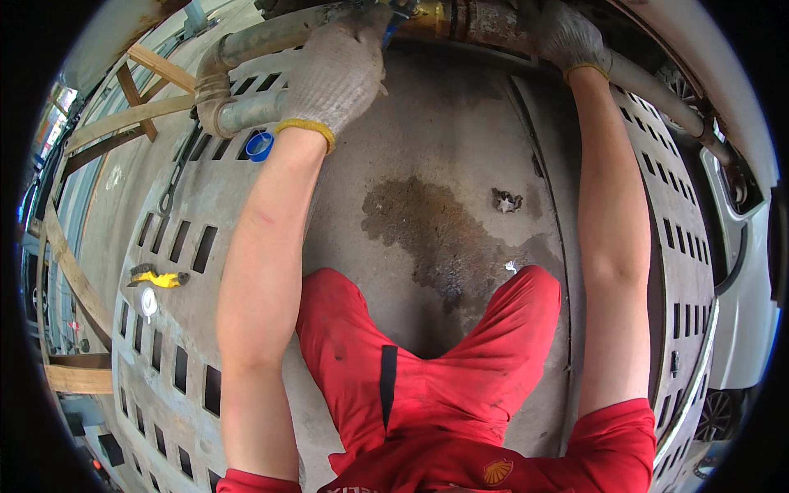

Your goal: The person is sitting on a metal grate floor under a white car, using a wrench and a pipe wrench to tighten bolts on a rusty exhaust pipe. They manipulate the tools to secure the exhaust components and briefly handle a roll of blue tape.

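The rusty pipe (485, 23) at top centre looks heavy and stiff, best held mid-run; whether left hand (339, 70) or right hand (569, 39) grips, I cannot tell.

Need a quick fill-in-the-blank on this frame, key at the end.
1. The gloves on the left hand and right hand have ____ cuffs.
2. The pipe between them is nearer the picture's ____ edge than its bottom.
3. The round blue object is nearer the ____ hand.
4. The trousers are ____.

Missing: yellow; top; left; red.
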Motion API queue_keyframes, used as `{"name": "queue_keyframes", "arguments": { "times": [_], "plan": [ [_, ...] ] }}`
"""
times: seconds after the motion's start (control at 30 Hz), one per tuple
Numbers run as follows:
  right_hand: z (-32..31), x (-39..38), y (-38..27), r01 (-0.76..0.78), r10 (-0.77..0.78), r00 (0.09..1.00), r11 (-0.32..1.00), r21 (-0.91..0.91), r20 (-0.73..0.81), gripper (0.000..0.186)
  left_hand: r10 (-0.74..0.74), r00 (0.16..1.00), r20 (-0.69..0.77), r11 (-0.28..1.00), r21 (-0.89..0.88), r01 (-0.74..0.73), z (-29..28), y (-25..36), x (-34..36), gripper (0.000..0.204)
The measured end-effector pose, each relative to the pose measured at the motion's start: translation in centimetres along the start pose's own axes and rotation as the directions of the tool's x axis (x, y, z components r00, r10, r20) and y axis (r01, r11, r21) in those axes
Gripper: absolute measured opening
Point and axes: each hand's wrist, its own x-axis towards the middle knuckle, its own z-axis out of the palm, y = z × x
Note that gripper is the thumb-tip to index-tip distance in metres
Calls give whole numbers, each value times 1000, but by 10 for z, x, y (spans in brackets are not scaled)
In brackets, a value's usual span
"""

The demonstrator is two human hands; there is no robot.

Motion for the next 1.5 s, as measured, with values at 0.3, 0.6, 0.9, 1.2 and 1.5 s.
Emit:
{"name": "queue_keyframes", "arguments": {
  "times": [0.3, 0.6, 0.9, 1.2, 1.5],
  "plan": [
    [10, 5, 3, 144, -152, 978, 988, -61, -140, 52, 224, 972, -70, 962, 179, -208, 17, -2, 17, 48],
    [7, 7, 6, 205, -210, 967, 978, -47, -143, 47, -91, 988, -128, 971, -233, 59, 46, 30, -11, 49],
    [10, 10, 14, 294, -299, 941, 954, -57, -160, 42, 199, 967, -160, 956, 248, -156, 19, 12, 9, 53],
    [53, 28, 51, 412, -516, 836, 814, -409, -185, 39, 201, 960, -196, 924, 363, -119, 25, 13, 14, 52],
    [18, 10, 23, 379, -414, 901, 897, -226, -131, 43, 193, 962, -192, 970, 186, -158, 38, -2, 20, 56]
  ]
}}
